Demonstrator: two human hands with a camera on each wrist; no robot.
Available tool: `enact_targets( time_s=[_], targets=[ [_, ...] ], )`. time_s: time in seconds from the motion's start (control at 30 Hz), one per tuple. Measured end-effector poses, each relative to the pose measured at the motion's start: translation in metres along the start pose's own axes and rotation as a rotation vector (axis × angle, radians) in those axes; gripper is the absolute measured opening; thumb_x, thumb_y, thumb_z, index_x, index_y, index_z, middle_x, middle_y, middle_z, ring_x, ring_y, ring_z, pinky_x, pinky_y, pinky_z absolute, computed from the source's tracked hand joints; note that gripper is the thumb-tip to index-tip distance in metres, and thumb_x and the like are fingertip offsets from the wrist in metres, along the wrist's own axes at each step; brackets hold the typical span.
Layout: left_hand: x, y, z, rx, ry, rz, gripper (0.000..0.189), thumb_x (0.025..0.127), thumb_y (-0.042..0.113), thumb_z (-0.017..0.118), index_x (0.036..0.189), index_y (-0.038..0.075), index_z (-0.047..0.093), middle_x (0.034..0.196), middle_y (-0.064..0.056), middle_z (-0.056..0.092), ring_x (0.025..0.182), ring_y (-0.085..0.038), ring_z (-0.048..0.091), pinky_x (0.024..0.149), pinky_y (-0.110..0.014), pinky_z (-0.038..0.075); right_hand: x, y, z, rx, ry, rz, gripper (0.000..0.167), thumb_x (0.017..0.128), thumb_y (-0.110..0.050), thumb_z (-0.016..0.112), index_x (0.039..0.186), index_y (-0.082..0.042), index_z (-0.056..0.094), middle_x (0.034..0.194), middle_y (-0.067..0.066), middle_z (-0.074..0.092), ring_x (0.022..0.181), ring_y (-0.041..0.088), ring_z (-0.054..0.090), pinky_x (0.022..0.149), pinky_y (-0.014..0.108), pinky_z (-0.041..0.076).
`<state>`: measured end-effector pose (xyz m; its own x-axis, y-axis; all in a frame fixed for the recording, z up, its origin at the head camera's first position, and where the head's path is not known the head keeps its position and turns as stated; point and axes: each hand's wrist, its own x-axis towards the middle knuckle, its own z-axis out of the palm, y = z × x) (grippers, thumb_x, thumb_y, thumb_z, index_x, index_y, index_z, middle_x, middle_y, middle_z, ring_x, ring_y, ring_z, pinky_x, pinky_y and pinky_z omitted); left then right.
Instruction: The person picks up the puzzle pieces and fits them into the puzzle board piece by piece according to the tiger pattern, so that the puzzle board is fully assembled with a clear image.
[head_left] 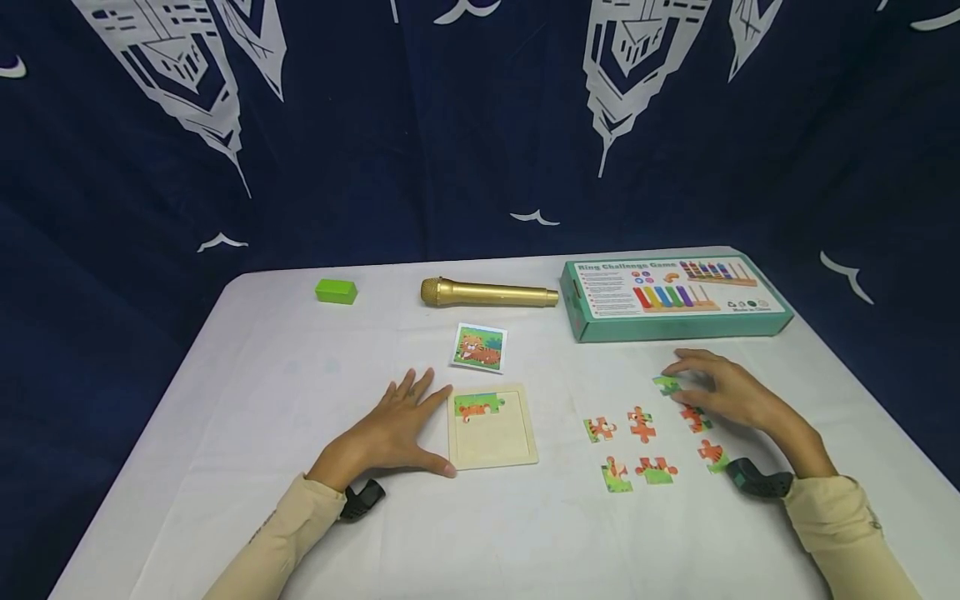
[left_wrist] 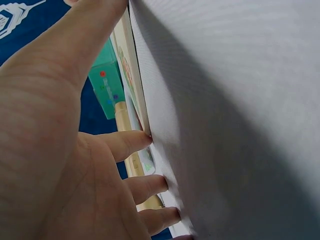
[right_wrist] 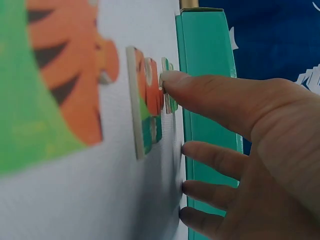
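Touching right hand (head_left: 722,390), green puzzle piece (head_left: 665,384), with tray (head_left: 495,446) by left hand (head_left: 392,431)

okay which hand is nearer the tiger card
Left. The left hand is close, on the near-left side of the tiger card; the right hand is farther away, to its right, at a green puzzle piece.

the backdrop cloth (head_left: 420,150) across the top of the frame is navy, printed with white buildings and gull shapes; the tablecloth (head_left: 247,375) below is plain white. left of centre, the toy block (head_left: 335,292) is bright green; at centre, the microphone (head_left: 491,294) is gold and the tiger card (head_left: 479,347) orange, green and blue, bordered white. the ring challenge game box (head_left: 678,298), right, is teal with a white label. the puzzle tray (head_left: 495,450) is pale cream; the jigsaw pieces (head_left: 642,425), lower right, mix black-striped orange with green.
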<state>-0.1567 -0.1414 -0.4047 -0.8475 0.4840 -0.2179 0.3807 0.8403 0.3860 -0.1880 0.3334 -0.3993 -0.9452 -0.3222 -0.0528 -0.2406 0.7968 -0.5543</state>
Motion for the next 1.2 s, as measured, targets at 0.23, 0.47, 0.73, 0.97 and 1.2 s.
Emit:
enact_targets(
  time_s=[0.23, 0.47, 0.73, 0.97, 1.2],
  targets=[
    [0.0, 0.0, 0.001, 0.003, 0.001, -0.006, 0.119, 0.06, 0.069, 0.077, 0.152, 0.014, 0.028, 0.16, -0.016, 0.008, 0.146, -0.037, -0.003, 0.117, -0.054, 0.004, 0.0, 0.0, 0.001, 0.014, 0.042, -0.03, 0.032, 0.082, -0.015, 0.075, 0.109, -0.004, 0.062, 0.138, 0.032, 0.041, 0.129, 0.055, 0.03, 0.1, 0.069, 0.025],
    [-0.001, -0.001, 0.002, 0.0, 0.007, 0.0, 0.118, 0.06, 0.069, 0.077, 0.152, 0.013, 0.028, 0.159, -0.017, 0.009, 0.146, -0.038, -0.002, 0.117, -0.055, 0.004, 0.002, -0.001, 0.004, 0.025, 0.145, -0.05, 0.021, 0.082, -0.001, 0.07, 0.099, -0.003, 0.058, 0.114, 0.022, 0.059, 0.117, 0.043, 0.046, 0.095, 0.063, 0.034],
    [-0.002, 0.0, 0.0, 0.0, 0.0, 0.0, 0.117, 0.061, 0.068, 0.077, 0.152, 0.014, 0.027, 0.16, -0.016, 0.007, 0.146, -0.037, -0.003, 0.117, -0.054, 0.003, 0.002, -0.005, 0.004, -0.031, 0.238, -0.062, 0.02, 0.083, 0.001, 0.069, 0.101, -0.004, 0.06, 0.085, 0.007, 0.065, 0.091, 0.034, 0.062, 0.077, 0.042, 0.045],
    [-0.001, 0.001, -0.001, 0.006, -0.008, 0.006, 0.116, 0.062, 0.068, 0.076, 0.153, 0.014, 0.027, 0.16, -0.016, 0.007, 0.146, -0.036, -0.004, 0.117, -0.053, 0.003, 0.003, -0.007, 0.005, 0.007, 0.252, -0.037, 0.022, 0.086, -0.01, 0.071, 0.107, -0.006, 0.063, 0.071, 0.0, 0.063, 0.067, 0.009, 0.059, 0.059, 0.019, 0.04],
    [-0.002, 0.001, -0.001, 0.001, -0.003, 0.002, 0.116, 0.062, 0.068, 0.077, 0.153, 0.014, 0.027, 0.16, -0.017, 0.007, 0.146, -0.037, -0.003, 0.117, -0.053, 0.003, 0.01, -0.013, 0.013, 0.113, 0.225, -0.078, 0.02, 0.091, -0.007, 0.065, 0.11, -0.003, 0.061, 0.074, 0.007, 0.067, 0.064, 0.013, 0.065, 0.055, 0.023, 0.049]
  ],
)
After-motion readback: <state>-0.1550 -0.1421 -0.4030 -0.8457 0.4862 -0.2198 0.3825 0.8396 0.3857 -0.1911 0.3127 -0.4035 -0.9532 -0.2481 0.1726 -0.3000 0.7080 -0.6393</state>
